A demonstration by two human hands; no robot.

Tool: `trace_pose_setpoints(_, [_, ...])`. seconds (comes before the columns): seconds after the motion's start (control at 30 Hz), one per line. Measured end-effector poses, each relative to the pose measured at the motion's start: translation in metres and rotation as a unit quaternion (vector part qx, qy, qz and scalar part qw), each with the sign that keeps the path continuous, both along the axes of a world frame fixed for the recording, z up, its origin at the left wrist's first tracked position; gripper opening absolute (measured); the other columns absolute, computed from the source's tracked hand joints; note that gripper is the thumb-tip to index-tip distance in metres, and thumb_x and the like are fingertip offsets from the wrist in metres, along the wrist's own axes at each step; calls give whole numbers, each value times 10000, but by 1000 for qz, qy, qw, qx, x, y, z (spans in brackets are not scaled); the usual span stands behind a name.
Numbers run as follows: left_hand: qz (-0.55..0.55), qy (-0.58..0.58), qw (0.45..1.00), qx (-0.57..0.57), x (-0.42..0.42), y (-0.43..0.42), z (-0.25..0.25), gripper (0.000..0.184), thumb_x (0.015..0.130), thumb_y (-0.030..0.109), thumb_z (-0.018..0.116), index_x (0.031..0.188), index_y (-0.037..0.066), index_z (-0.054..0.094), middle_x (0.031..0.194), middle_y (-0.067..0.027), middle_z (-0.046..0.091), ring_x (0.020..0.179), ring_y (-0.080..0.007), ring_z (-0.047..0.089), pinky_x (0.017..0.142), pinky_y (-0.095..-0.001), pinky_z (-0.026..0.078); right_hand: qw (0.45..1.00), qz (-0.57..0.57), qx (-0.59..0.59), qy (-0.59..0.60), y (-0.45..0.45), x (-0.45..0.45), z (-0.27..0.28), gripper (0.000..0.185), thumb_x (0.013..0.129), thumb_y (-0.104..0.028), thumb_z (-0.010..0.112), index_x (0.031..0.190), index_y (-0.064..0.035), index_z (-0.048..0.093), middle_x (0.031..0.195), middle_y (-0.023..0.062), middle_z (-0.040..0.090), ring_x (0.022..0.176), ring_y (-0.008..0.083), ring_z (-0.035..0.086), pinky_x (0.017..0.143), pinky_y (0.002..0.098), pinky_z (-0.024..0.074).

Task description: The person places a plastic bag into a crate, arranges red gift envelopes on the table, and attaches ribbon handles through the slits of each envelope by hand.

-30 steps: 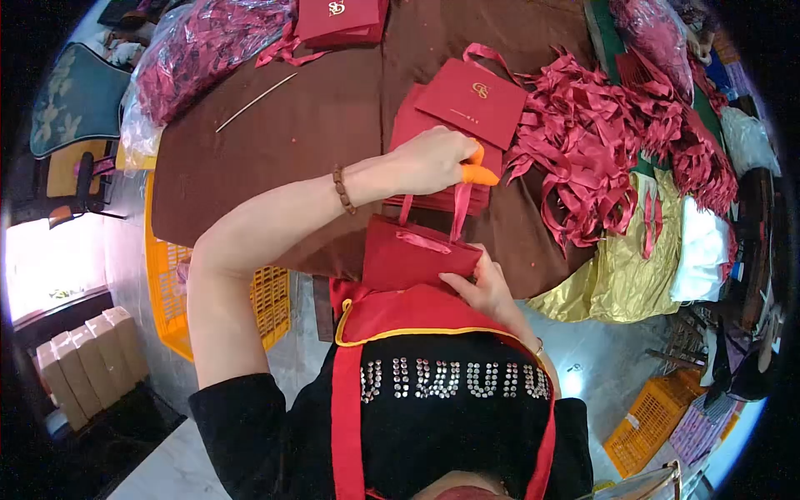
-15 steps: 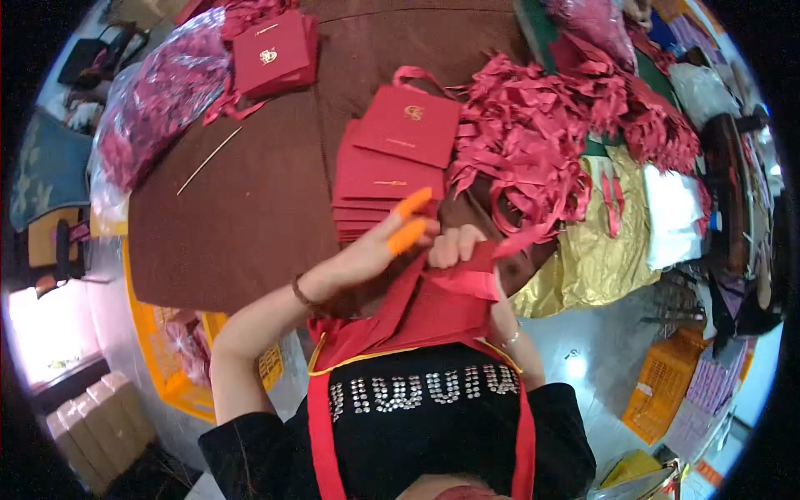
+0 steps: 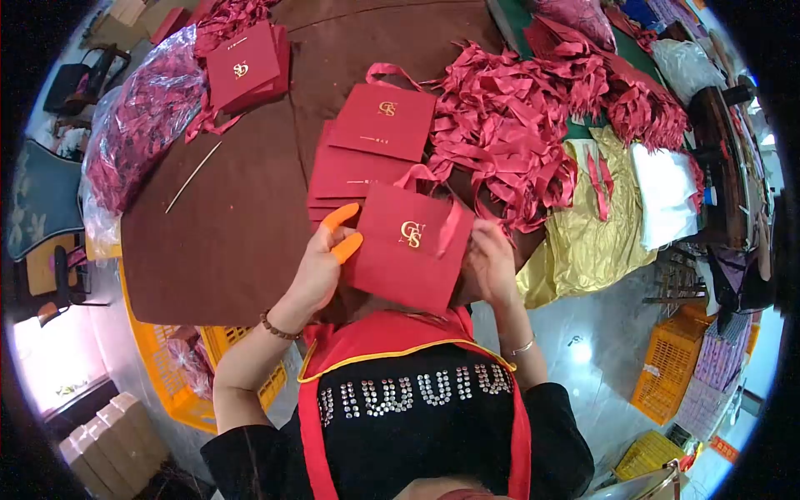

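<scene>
Upright in front of my red apron [image 3: 400, 337] is a small red paper gift bag [image 3: 392, 271] with gold lettering and a ribbon handle. My left hand [image 3: 323, 254], with orange finger covers on two fingers, grips the bag's left edge. At the opposite edge, my right hand [image 3: 493, 262] holds the bag with bent fingers; its fingertips are partly hidden. Just beyond lies a stack of matching red bags [image 3: 346, 167], the top one [image 3: 385, 121] with its ribbon loop pointing away. A tangled heap of red ribbons [image 3: 504, 125] lies to their right.
More red bags [image 3: 243, 67] lie at the far left beside a clear plastic sack [image 3: 142, 125]. A thin stick [image 3: 193, 177] rests on the brown cloth [image 3: 225, 267]. Gold wrapping [image 3: 575, 250] and a white sheet [image 3: 664, 196] hang at the right. Orange crates [image 3: 671, 367] stand on the floor.
The bag has come up from against my apron and now faces me with its logo showing. My hands have moved apart to its two sides. The view has shifted slightly.
</scene>
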State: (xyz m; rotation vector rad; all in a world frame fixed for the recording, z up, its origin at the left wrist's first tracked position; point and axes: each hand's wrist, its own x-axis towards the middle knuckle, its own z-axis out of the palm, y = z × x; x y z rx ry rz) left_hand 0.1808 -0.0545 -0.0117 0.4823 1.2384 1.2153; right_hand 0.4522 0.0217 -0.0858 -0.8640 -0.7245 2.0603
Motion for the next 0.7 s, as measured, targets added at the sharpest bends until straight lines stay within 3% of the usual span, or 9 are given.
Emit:
trace_pose_setpoints(0.03, [5, 3, 1000, -2, 2, -4, -4, 472, 890, 35, 514, 1331, 53, 345, 953, -42, 555, 885, -107, 519, 829, -227, 404, 1000, 5, -2, 3, 1, -10, 19, 272, 914, -109, 483, 1176, -38, 481, 1022, 51, 581, 848, 92, 564, 694, 219, 470])
trace_pose_setpoints(0.1, [-66, 202, 977, 24, 7, -18, -15, 531, 874, 12, 534, 1348, 49, 298, 920, -45, 546, 852, -107, 520, 792, -222, 424, 983, -35, 18, -181, 1, -28, 61, 292, 910, -116, 494, 1190, -38, 467, 1000, 25, 577, 798, 44, 530, 645, 165, 428])
trace_pose_setpoints(0.23, [-103, 250, 961, 53, 9, -39, -27, 587, 866, -12, 546, 1371, 69, 258, 911, -33, 525, 849, -108, 517, 782, -240, 439, 939, 51, 226, -253, -7, -29, 36, 448, 830, -51, 613, 1239, -54, 431, 1100, 38, 521, 823, 77, 522, 668, 179, 431])
trace_pose_setpoints(0.3, [-108, 289, 949, 64, 6, -44, -29, 574, 859, 14, 571, 1358, 54, 290, 894, -62, 552, 809, -138, 547, 749, -270, 458, 927, 49, 258, -269, -11, -33, 40, 497, 800, -29, 642, 1247, -53, 426, 1127, 60, 504, 866, 101, 520, 684, 207, 438])
trace_pose_setpoints(0.37, [-197, 462, 863, 57, 3, -50, -36, 550, 846, 43, 597, 1330, 38, 337, 863, -105, 577, 757, -182, 575, 706, -292, 472, 811, 50, 351, -465, -13, -32, 47, 498, 796, -42, 648, 1243, -41, 429, 1121, 61, 503, 877, 105, 515, 660, 230, 443])
trace_pose_setpoints(0.5, [-220, 472, 853, 30, 1, -48, -35, 505, 833, 84, 623, 1279, 25, 393, 830, -121, 588, 730, -223, 591, 656, -314, 478, 746, 28, 477, -464, 2, -27, 38, 342, 797, -80, 656, 1115, -28, 542, 925, 39, 572, 683, 104, 518, 592, 233, 431])
trace_pose_setpoints(0.63, [-227, 471, 852, 34, 1, -49, -37, 493, 828, 93, 632, 1262, 21, 410, 804, -117, 583, 714, -223, 589, 640, -317, 476, 837, -51, 343, -424, 22, -25, 45, 260, 822, -83, 636, 1065, -28, 560, 879, 29, 589, 664, 88, 517, 623, 226, 437])
trace_pose_setpoints(0.67, [-206, 467, 858, 48, 3, -49, -36, 329, 821, 111, 634, 1067, 10, 439, 745, -135, 570, 664, -268, 578, 597, -361, 457, 924, -62, 195, -324, 28, -21, 44, 261, 818, -82, 630, 1066, -41, 558, 939, 84, 588, 794, 147, 576, 729, 253, 462])
trace_pose_setpoints(0.7, [-185, 464, 864, 62, 4, -49, -34, 218, 814, 128, 636, 871, -1, 469, 685, -153, 558, 614, -314, 567, 553, -405, 439, 924, -64, 194, -324, 31, -21, 45, 261, 818, -82, 630, 1066, -41, 558, 939, 84, 588, 794, 147, 576, 729, 253, 462])
